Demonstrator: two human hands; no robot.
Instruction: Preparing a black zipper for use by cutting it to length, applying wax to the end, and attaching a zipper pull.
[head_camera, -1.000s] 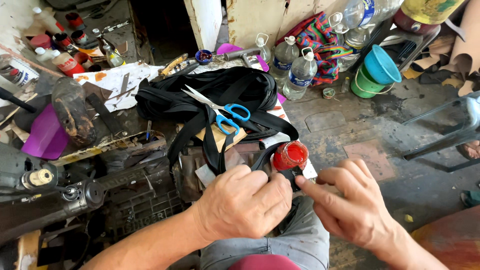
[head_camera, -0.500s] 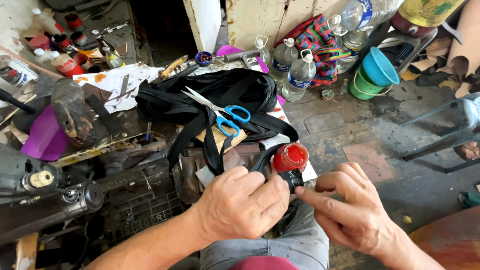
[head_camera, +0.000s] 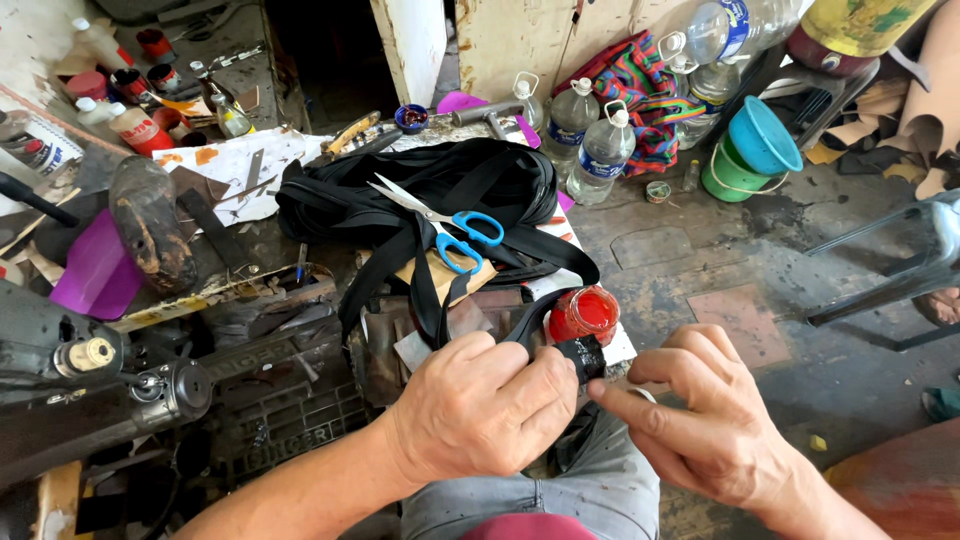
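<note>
My left hand (head_camera: 485, 405) is closed around the end of a black strap (head_camera: 580, 355) low in the middle of the view. My right hand (head_camera: 705, 415) is beside it, its fingertips pinching the same strap end from the right. The strap runs up into a pile of black webbing (head_camera: 430, 190) on the workbench. Just behind my hands stands a small open jar of red paste (head_camera: 583, 313). Blue-handled scissors (head_camera: 450, 230) lie on top of the webbing.
A sewing machine (head_camera: 90, 370) sits at the left, with a purple scoop (head_camera: 95, 275) and a worn shoe last (head_camera: 150, 225) behind it. Clear plastic bottles (head_camera: 590, 140), a colourful cloth and green and blue buckets (head_camera: 750, 150) stand on the floor at the right. A hammer (head_camera: 485, 115) lies at the back.
My right hand has shifted slightly along the strap end and its fingers have spread a little. My left hand keeps its grip. Nothing else has moved.
</note>
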